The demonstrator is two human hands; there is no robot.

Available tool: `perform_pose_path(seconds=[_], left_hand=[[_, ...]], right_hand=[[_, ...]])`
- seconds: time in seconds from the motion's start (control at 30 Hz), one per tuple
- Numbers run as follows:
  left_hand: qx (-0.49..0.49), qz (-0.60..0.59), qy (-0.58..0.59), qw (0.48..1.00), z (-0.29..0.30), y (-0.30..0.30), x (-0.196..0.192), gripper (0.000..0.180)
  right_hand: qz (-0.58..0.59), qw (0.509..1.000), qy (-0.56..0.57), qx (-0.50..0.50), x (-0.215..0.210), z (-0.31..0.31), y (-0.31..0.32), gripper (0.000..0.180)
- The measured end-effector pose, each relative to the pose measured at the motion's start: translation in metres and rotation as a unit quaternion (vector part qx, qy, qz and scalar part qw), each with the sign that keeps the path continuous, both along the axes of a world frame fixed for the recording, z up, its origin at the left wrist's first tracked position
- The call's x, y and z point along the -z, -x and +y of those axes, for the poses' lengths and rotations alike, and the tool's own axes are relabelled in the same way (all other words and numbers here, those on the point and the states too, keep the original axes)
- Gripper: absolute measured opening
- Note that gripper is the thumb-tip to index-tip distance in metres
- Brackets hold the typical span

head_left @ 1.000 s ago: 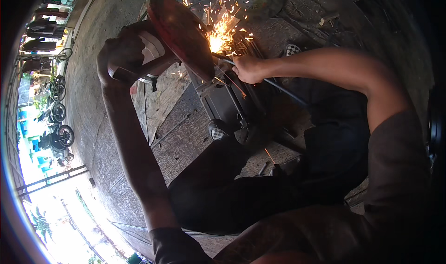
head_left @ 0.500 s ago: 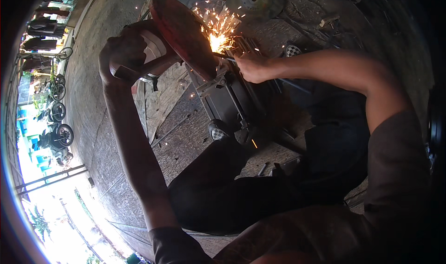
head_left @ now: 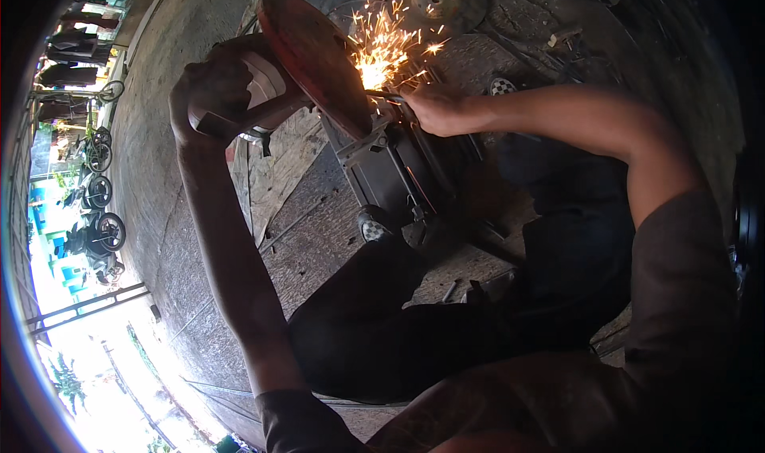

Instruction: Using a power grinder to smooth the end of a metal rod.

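Note:
A cut-off saw with a dark red round blade guard (head_left: 315, 62) stands on the floor in front of me, tilted over its grey metal base (head_left: 373, 178). At its motor end, my left hand (head_left: 195, 94) is closed around the saw's handle, which is mostly hidden in shadow. My right hand (head_left: 438, 110) is closed beside the saw's clamp, pinching a thin metal rod (head_left: 390, 96). The rod's end runs toward the lower edge of the guard, where bright sparks (head_left: 376, 72) spray up and away. The blade's contact with the rod is hidden by glare.
Beyond the sparks lies a round greenish disc (head_left: 446, 7), with cables nearby. My checkered shoes (head_left: 373, 226) flank the saw base. Small metal pieces (head_left: 452, 290) lie on the floor close to my legs. Motorcycles (head_left: 103, 230) stand far left, outside.
My right hand has shifted slightly up and left. The sparks now spread wider and higher, toward the disc. My left hand and the saw hold nearly the same place.

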State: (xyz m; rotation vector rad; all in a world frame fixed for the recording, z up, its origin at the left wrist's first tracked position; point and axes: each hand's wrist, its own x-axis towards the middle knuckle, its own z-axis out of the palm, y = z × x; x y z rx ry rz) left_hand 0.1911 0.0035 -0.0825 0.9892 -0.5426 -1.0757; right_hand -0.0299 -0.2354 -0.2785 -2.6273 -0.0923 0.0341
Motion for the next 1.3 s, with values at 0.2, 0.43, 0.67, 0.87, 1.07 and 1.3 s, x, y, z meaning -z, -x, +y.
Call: perform_pose_path(seconds=[0.2, 0.43, 0.67, 0.87, 1.07, 1.3], left_hand=[[-0.026, -0.032, -0.017, 0.999, -0.015, 0.005, -0.003, 0.032], [-0.012, -0.022, -0.004, 1.0, -0.026, 0.01, -0.001, 0.035], [0.014, 0.016, -0.001, 1.0, -0.023, 0.006, -0.003, 0.042], [0.015, -0.005, -0.034, 0.999, -0.035, 0.026, -0.012, 0.052], [0.017, -0.011, -0.048, 0.999, -0.035, 0.021, -0.009, 0.052], [0.04, -0.021, -0.005, 0.999, -0.026, 0.01, -0.002, 0.053]], right_hand=[[-0.025, 0.999, 0.022, 0.029, -0.019, -0.007, 0.012, 0.012], [-0.014, 1.0, -0.001, 0.024, -0.005, -0.01, 0.008, 0.028], [-0.031, 0.993, -0.099, 0.062, 0.004, -0.004, 0.001, 0.012], [-0.072, 0.978, -0.168, 0.1, 0.027, 0.0, 0.0, 0.021], [-0.004, 0.957, -0.257, 0.137, 0.017, 0.0, -0.002, 0.024], [0.153, 0.909, -0.339, 0.19, -0.011, 0.01, 0.007, 0.03]])
